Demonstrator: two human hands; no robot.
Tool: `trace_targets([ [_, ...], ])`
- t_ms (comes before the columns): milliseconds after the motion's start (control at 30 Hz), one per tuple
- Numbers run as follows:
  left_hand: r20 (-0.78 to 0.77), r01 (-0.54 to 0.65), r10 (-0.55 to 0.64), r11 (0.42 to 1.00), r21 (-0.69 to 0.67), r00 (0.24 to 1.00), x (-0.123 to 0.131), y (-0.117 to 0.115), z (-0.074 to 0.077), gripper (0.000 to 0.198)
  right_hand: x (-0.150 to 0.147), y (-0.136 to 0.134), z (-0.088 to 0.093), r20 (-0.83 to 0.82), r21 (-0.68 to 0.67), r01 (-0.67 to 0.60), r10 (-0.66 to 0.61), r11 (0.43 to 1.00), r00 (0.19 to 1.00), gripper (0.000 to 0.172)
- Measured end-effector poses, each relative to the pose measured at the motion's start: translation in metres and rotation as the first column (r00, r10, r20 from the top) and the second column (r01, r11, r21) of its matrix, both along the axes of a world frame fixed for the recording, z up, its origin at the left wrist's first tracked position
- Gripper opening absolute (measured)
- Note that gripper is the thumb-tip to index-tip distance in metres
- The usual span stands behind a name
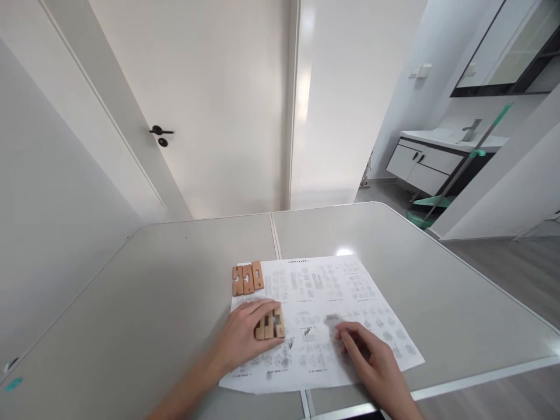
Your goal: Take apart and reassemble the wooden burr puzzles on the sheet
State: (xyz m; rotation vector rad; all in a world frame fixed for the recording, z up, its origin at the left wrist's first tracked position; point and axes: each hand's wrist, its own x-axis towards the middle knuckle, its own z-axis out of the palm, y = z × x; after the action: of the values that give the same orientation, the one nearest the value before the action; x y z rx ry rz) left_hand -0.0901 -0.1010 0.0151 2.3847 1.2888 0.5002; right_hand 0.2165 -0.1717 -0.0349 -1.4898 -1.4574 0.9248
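Observation:
My left hand (pixel 245 332) curves around a small group of notched wooden puzzle pieces (pixel 269 326) lying on a printed paper sheet (pixel 306 379). Its thumb and fingers press the group from both ends. My right hand (pixel 371 356) rests over the right part of the sheet with thumb and fingertips pinched together. Anything between those fingertips is hidden or too small to make out. Near the sheet's upper left corner, more flat wooden pieces (pixel 248 279) with slots and printed digits lie side by side.
A grey folding table (pixel 184 280) with a metal edge and a centre seam carries the sheet. Behind it stands a white door (pixel 219 105) with a black handle (pixel 161 131). At the right are a washbasin cabinet (pixel 420 160) and a green-topped broom (pixel 476 153).

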Motion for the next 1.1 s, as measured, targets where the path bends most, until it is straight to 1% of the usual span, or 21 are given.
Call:
trace_targets([
  [100,-0.021,-0.205,0.205,0.978,0.031,0.978,-0.029,-0.019,-0.002,0.051,0.001,0.000,-0.001,-0.019,0.010,0.005,-0.005,1.000,1.000,0.039],
  [167,-0.047,-0.349,0.352,0.935,0.068,0.935,-0.042,-0.028,-0.004,0.050,0.002,0.000,0.000,-0.024,0.018,0.008,-0.008,1.000,1.000,0.040],
  [267,-0.105,-0.505,0.516,0.856,0.112,0.850,-0.045,-0.032,-0.006,0.049,0.002,0.001,0.001,-0.014,0.025,-0.025,0.025,0.999,1.000,0.041],
  [367,-0.134,-0.589,0.603,0.797,0.135,0.786,-0.037,-0.028,-0.009,0.049,0.002,0.000,0.001,-0.011,0.032,-0.034,0.035,0.999,0.999,0.041],
  [467,-0.082,-0.636,0.647,0.761,0.124,0.758,-0.034,-0.028,-0.013,0.057,0.000,-0.001,0.000,-0.026,0.037,-0.014,0.015,0.999,1.000,0.041],
  [533,-0.015,-0.640,0.644,0.762,0.100,0.765,-0.042,-0.035,-0.016,0.065,-0.001,-0.002,-0.001,-0.040,0.039,-0.009,0.010,0.999,0.999,0.041],
  [600,0.059,-0.613,0.611,0.787,0.063,0.790,-0.059,-0.047,-0.017,0.067,0.000,-0.002,-0.003,-0.049,0.036,-0.024,0.025,0.999,0.998,0.041],
  [667,0.122,-0.595,0.586,0.802,0.051,0.801,-0.083,-0.062,-0.016,0.063,0.002,-0.001,-0.004,-0.049,0.033,-0.042,0.044,0.999,0.998,0.040],
  [767,0.154,-0.640,0.626,0.765,0.066,0.764,-0.120,-0.081,-0.011,0.060,0.004,0.000,-0.005,-0.046,0.039,-0.060,0.061,0.997,0.997,0.039],
  [867,0.181,-0.715,0.701,0.699,0.017,0.690,-0.142,-0.090,-0.006,0.061,0.004,-0.001,-0.004,-0.042,0.046,-0.057,0.059,0.997,0.997,0.040],
  [900,0.188,-0.728,0.714,0.686,0.007,0.675,-0.144,-0.091,-0.006,0.059,0.004,-0.001,-0.003,-0.039,0.047,-0.052,0.054,0.998,0.998,0.040],
  [967,0.184,-0.731,0.715,0.681,0.034,0.674,-0.144,-0.090,-0.008,0.055,0.004,-0.002,-0.002,-0.042,0.049,-0.042,0.044,0.998,0.998,0.041],
  [1100,0.093,-0.664,0.660,0.725,0.184,0.746,-0.136,-0.086,-0.016,0.048,0.004,-0.001,-0.001,-0.067,0.056,-0.016,0.020,0.998,0.998,0.044],
])
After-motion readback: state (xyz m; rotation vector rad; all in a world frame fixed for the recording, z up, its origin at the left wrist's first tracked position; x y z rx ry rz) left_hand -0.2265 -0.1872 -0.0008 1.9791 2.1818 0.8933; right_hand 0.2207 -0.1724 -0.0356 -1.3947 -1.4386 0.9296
